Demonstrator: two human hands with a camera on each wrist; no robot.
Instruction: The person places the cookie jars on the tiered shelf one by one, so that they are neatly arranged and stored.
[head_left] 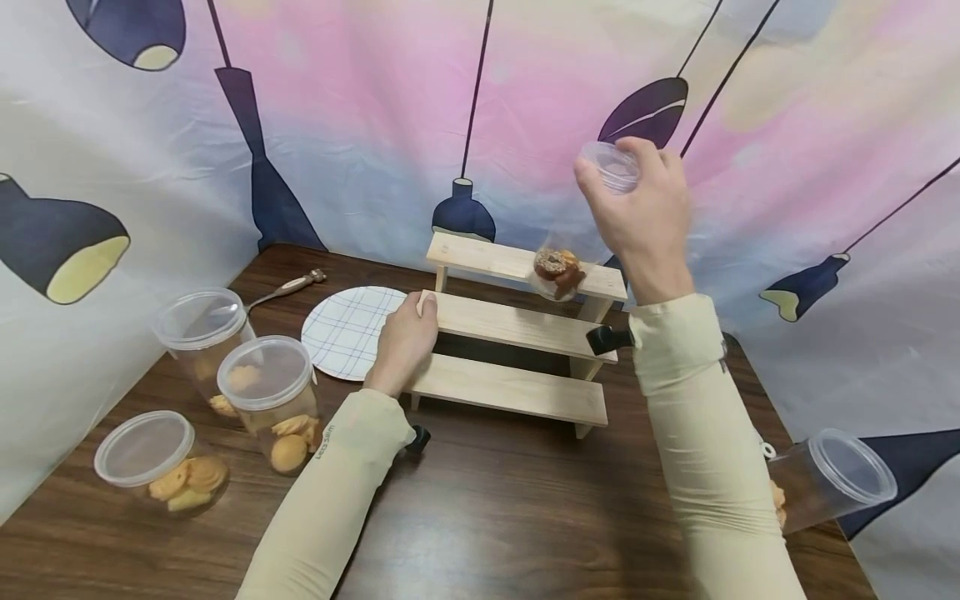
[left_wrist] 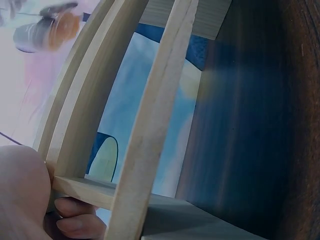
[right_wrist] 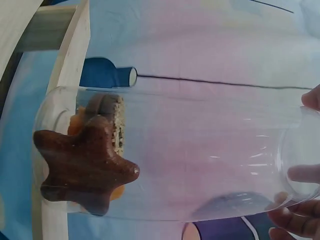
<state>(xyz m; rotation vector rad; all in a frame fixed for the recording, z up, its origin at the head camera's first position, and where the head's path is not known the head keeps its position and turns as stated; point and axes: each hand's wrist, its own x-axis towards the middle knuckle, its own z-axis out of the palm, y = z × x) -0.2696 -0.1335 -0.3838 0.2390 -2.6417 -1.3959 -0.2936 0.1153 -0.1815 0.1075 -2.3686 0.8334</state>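
My right hand [head_left: 648, 208] grips a tall clear jar [right_wrist: 200, 155] around its lid end, in the upper right of the head view. The jar's base overlaps the top step of a three-tier wooden stand [head_left: 517, 325]. At the jar's bottom sit a brown star-shaped cookie [right_wrist: 87, 167] and other cookies, one with a seeded edge. With thumb on top and fingers curled below, my left hand [head_left: 407, 337] holds the left end of the stand's middle step. Its fingers [left_wrist: 80, 225] show beneath that step in the left wrist view.
Three lidded jars of cookies [head_left: 266, 392] stand on the left of the brown table [head_left: 480, 508]. Behind them lie a white checked round mat [head_left: 345, 333] and a wooden-handled utensil [head_left: 296, 285]. Another cookie jar [head_left: 832, 475] stands at the right edge. A printed cloth [head_left: 360, 125] hangs behind.
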